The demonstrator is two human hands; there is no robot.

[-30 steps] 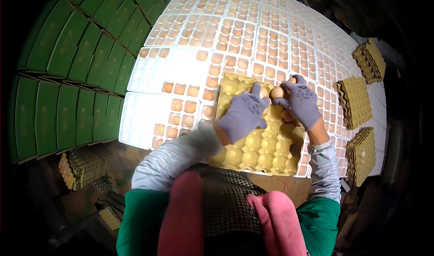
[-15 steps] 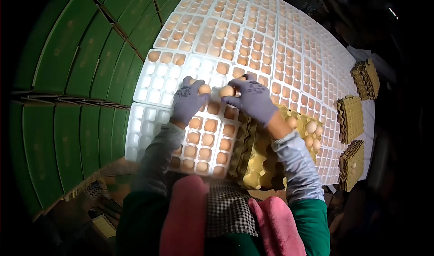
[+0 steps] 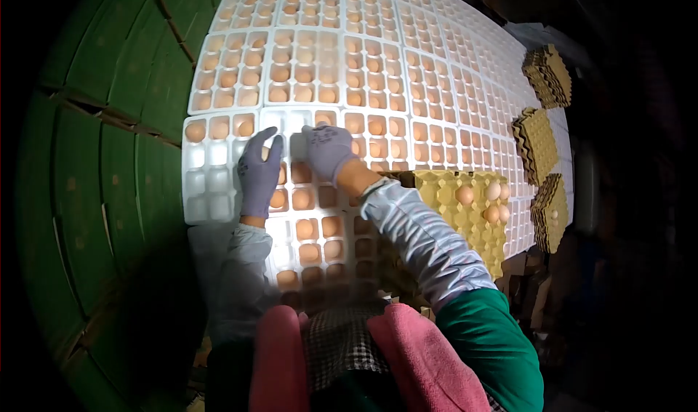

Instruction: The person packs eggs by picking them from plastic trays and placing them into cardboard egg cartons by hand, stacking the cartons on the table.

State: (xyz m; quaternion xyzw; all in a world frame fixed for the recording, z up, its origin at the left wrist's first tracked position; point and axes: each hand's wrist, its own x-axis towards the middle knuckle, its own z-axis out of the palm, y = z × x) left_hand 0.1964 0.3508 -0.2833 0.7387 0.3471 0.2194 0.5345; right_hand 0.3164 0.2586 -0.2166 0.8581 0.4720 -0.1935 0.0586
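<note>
Both hands wear grey-purple gloves over a white foam egg tray (image 3: 285, 119). My left hand (image 3: 258, 176) is at the tray's left side, fingers curled, with a pale egg (image 3: 266, 153) partly showing between thumb and fingers. My right hand (image 3: 329, 149) reaches down over the tray's upper cells, fingers bent together; whatever they hold is hidden. Just beyond its fingertips one brown egg (image 3: 323, 119) sits in a back-row cell. Brown eggs (image 3: 302, 198) fill cells below my hands, while some back-row cells beside my fingers are bare.
A yellow pulp egg carton (image 3: 472, 194) with several eggs stands at right. More foam trays of eggs (image 3: 305, 56) spread beyond. To the left, a partly filled tray (image 3: 207, 176) sits near green boxes (image 3: 80, 172). Stacked pulp cartons (image 3: 534, 146) line the far right edge.
The view has shifted, so the trays sit further left. My hands have moved apart; the egg in my right fingers no longer shows. Eggs have left several carton cells or are less visible.
</note>
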